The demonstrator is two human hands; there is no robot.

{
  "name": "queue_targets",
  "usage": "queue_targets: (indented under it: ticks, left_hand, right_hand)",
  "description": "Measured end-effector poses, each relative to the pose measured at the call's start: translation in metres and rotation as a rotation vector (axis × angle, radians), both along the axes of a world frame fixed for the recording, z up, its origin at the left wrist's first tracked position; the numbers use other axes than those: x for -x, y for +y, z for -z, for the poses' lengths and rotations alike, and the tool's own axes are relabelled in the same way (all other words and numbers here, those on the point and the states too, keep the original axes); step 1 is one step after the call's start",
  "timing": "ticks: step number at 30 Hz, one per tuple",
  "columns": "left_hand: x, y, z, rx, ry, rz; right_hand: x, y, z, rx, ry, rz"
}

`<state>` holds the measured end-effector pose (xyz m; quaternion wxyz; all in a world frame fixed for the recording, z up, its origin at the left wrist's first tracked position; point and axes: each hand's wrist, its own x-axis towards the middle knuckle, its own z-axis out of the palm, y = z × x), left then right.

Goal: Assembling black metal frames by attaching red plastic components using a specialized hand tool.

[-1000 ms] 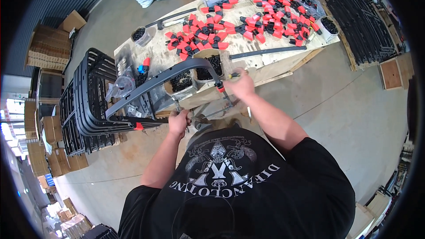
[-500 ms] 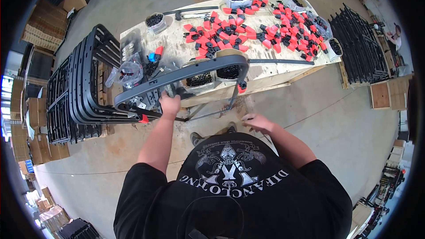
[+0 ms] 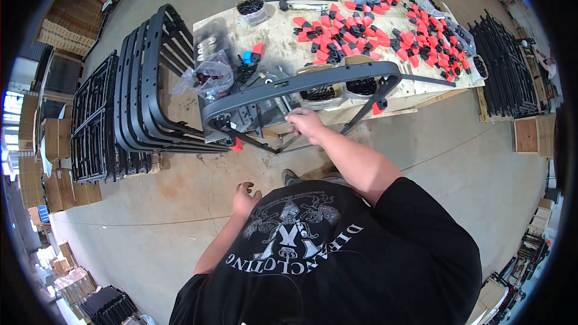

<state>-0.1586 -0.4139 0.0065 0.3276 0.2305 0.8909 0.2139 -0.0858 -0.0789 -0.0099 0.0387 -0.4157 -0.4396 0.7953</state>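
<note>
right hand (image 3: 306,124) has moved near black frame (image 3: 337,76)

"Is there any lettering you can point me to?"

"Yes, on your black shirt (image 3: 355,271). Large white capitals (image 3: 283,266) curve across the chest, upside down to you, nearer your body than your left fingers (image 3: 244,187) and right fingers (image 3: 294,117)."

"Only those?"

"A smaller line of print (image 3: 308,195) arches just right of your left fingers, too blurred to read. Between both lines sits a pale emblem (image 3: 291,229) with a big letter-like mark."
</note>
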Motion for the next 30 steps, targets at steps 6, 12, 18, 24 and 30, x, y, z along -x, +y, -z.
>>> queue_targets:
  ticks: [6,12,18,24,30]
  left_hand:
    - [0.037,-0.014,-0.005,-0.075,-0.065,-0.106]
    - [0.079,0.033,0.014,-0.531,-0.033,-0.278]
    - [0.102,0.100,-0.014,-0.404,0.159,-0.239]
    - [0.104,0.111,0.038,-0.414,0.117,-0.463]
    - [0.089,0.137,0.006,-0.490,-0.138,-0.671]
  right_hand:
    - [-0.025,-0.034,0.028,-0.194,-0.219,0.066]
    - [-0.103,-0.028,0.024,-0.299,-0.407,0.091]
    - [-0.178,0.059,0.027,-0.957,-0.840,0.556]
    - [-0.176,0.119,-0.004,-0.889,-0.648,0.394]
    - [-0.183,0.133,-0.005,-0.929,-0.699,0.288]
